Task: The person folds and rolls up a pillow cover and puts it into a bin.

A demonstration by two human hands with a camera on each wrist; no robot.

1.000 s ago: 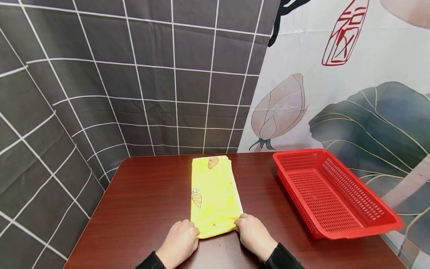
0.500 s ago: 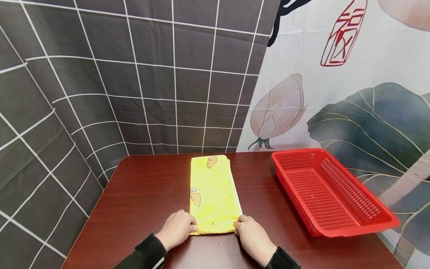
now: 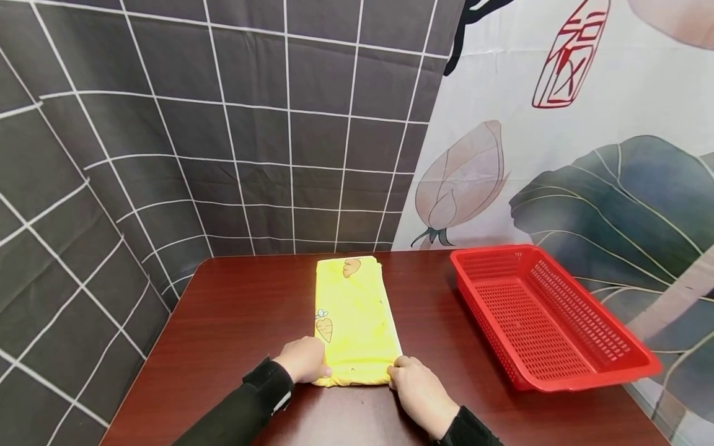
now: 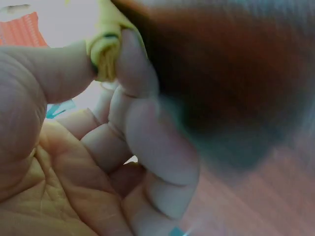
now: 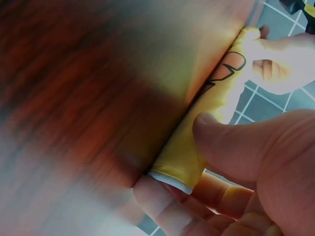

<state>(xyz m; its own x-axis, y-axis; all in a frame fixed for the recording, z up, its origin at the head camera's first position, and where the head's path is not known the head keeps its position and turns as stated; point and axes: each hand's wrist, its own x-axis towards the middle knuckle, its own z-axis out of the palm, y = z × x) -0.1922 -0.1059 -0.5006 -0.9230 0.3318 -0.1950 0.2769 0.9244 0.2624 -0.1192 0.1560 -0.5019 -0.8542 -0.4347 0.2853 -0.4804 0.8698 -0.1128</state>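
A yellow folded cloth (image 3: 354, 316) with carrot prints lies lengthwise on the dark wooden table (image 3: 234, 334). My left hand (image 3: 304, 362) pinches its near left corner; in the left wrist view the thumb and forefinger squeeze the yellow cloth (image 4: 104, 54). My right hand (image 3: 415, 384) pinches the near right corner, and the right wrist view has the thumb on top of the cloth (image 5: 184, 160) with a finger beneath its edge. The near edge sits slightly raised off the table.
A red perforated plastic basket (image 3: 543, 322) with nothing in it stands on the table's right side. Behind the table hang a dark grid-patterned sheet (image 3: 195, 124) and a lotus-print backdrop (image 3: 586, 155). The table's left edge lies close to the grid sheet.
Both hands have slid forward with the cloth's near edge, shortening the visible length slightly. The left forearm has swung further into view from the lower left.
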